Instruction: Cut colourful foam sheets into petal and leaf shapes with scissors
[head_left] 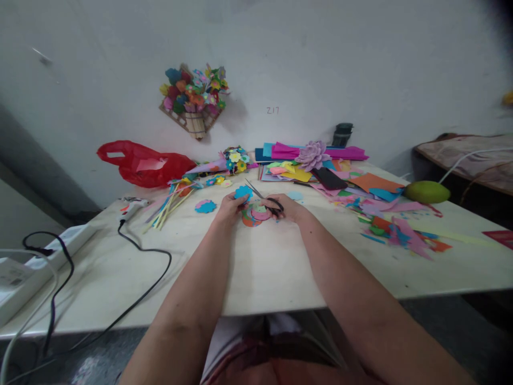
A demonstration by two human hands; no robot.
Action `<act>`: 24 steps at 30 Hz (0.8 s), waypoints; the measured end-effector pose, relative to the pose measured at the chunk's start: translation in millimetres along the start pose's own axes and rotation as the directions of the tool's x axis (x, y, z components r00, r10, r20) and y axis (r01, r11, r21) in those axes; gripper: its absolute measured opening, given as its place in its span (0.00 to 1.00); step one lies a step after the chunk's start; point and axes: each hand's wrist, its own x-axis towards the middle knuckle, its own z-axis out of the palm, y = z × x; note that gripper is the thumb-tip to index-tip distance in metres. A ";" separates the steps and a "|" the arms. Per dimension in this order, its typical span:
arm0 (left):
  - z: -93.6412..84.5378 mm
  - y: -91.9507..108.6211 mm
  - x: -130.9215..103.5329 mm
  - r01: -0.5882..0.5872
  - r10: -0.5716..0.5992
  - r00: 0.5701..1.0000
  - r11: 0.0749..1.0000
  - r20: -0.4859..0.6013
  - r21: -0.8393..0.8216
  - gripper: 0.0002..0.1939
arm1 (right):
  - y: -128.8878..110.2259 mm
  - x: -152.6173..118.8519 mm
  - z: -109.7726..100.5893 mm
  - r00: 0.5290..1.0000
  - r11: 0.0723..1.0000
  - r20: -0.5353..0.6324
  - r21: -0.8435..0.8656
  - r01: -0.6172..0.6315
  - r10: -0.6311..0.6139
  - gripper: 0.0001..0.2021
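Observation:
My left hand [231,206] pinches a blue scalloped paper flower [243,193] near the middle of the table. Close beside it, my right hand [287,206] grips black-handled scissors [274,205], their blades pointing up and left toward the blue paper. Below and between the hands lie several round paper pieces [253,220] in orange, pink and green. Left of my left hand, blue and pink scalloped paper cutouts [206,206] rest on the table. A pale blue paper circle [295,196] lies just beyond my right hand.
Paper scraps [404,235] spread over the right side, near a green oval fruit [427,191]. Stacked coloured paper [298,172] and a purple flower [312,155] stand at the back. On the left are a red plastic bag [146,164], a glue gun [132,209] with a trailing cord, and a power strip [60,251].

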 end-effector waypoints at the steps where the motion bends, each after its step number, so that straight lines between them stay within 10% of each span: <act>1: 0.1 0.1 -0.2 -0.002 0.002 1.000 1.000 0.007 0.007 0.14 | 0.5 0.3 -0.1 1.000 1.000 0.001 0.001 -0.003 0.003 0.12; 24: -0.4 0.0 5.7 0.112 -0.113 0.993 0.993 -0.028 -0.027 0.06 | 1.3 3.5 0.7 0.995 1.000 -0.098 -0.022 0.007 -0.009 0.12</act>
